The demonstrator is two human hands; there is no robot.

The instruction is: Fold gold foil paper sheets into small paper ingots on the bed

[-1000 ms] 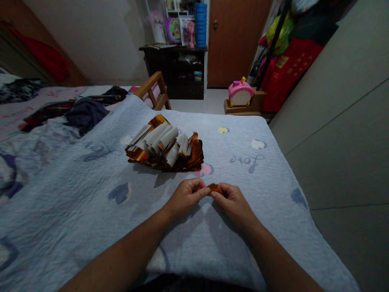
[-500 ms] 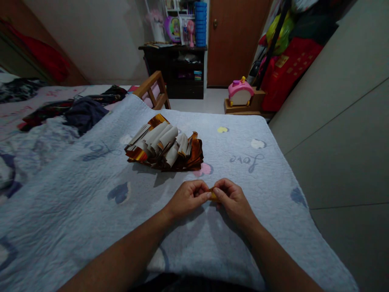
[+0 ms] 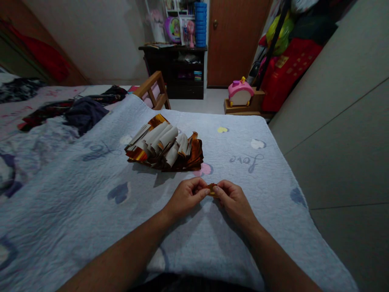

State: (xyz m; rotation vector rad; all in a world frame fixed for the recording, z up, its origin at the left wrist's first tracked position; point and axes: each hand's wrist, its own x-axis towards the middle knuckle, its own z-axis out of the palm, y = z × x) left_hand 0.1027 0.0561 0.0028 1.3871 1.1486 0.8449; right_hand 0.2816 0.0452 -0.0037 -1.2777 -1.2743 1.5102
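Between my two hands is a small folded piece of gold paper (image 3: 213,190), mostly covered by fingers and thumbs. My left hand (image 3: 191,195) pinches its left end, and my right hand (image 3: 230,197) pinches its right end with the thumb on top. Both hands are just above the light blue quilt (image 3: 136,235). Beyond them, a little to the left, lies a loose pile of gold-and-white paper (image 3: 165,144), its sheets curled and folded with white backs showing.
Dark crumpled clothes (image 3: 86,113) lie to the left. A wooden rail (image 3: 152,91) stands at the quilt's far edge. Past it are a dark cabinet (image 3: 173,73), a brown door (image 3: 237,44) and a pink toy (image 3: 240,93). A pale panel (image 3: 343,154) runs along the right.
The fingers have shifted slightly on the gold paper, which is now tilted differently with more of its upper side showing. The paper pile has not moved.
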